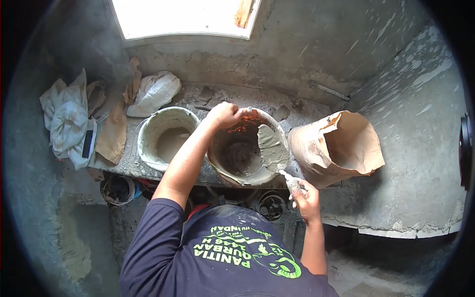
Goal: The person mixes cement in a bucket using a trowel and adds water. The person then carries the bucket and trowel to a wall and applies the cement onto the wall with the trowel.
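My left hand [225,115] is closed on the far left rim of a mortar-caked bucket [213,163]. Dark, damp residue and orange patches show on the bucket's inner wall. In my right hand [306,200] is the pale, crusted handle of a trowel [289,178]. Wet grey mortar [273,148] covers the trowel's blade, which lies over the right side of the bucket's mouth. Whether the blade touches the inner wall, I cannot tell.
A second bucket [146,143] holding grey material stands to the left. On the right, an opened paper sack [311,143] leans on the ledge. White woven sacks [69,121] and torn brown paper [113,133] lie far left. Below the ledge is a small pail [132,190].
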Motion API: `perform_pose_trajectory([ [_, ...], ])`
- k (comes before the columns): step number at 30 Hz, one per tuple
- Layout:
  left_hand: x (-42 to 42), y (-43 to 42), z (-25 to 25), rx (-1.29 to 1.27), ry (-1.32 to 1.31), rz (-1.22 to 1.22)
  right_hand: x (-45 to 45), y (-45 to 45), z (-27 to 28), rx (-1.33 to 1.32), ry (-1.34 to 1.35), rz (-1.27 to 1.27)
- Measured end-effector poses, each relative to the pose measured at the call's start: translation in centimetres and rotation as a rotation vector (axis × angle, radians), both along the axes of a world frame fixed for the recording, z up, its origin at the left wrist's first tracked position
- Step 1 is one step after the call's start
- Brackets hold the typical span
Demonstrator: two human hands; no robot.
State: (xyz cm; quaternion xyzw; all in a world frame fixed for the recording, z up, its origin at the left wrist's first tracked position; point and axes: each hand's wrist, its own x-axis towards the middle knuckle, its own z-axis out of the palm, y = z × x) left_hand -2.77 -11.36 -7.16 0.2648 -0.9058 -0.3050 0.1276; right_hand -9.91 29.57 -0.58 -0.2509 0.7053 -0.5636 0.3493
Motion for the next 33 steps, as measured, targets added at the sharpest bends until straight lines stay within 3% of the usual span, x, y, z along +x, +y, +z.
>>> perform_pose_trajectory([
  [3, -0.5, -1.0, -1.2, 0.012, 0.007, -0.053, 0.4, 0.9, -0.5, 0.082, -0.053, 0.070],
  [12, -0.4, -0.8, -0.7, 0.086, 0.021, -0.059, 0.2, 1.2, -1.3, 0.164, 0.260, 0.170],
  [14, -0.3, -1.0, -0.5, 0.003, -0.027, -0.093, -0.4, 2.2, -1.7, 0.158, 0.196, 0.170],
  [24, -0.2, -0.3, 0.4, 0.109, -0.016, -0.066, -2.6, 11.6, -2.3, 0.363, -0.045, 0.159],
  [29, -0.4, -0.4, 0.5, 0.133, -0.053, -0.040, -1.4, 15.7, -2.4, 0.225, -0.009, -0.033],
  [33, -0.4, -0.6, 0.0, 0.131, -0.044, -0.053, -0.4, 11.5, -2.6, 0.094, 0.156, -0.055],
])
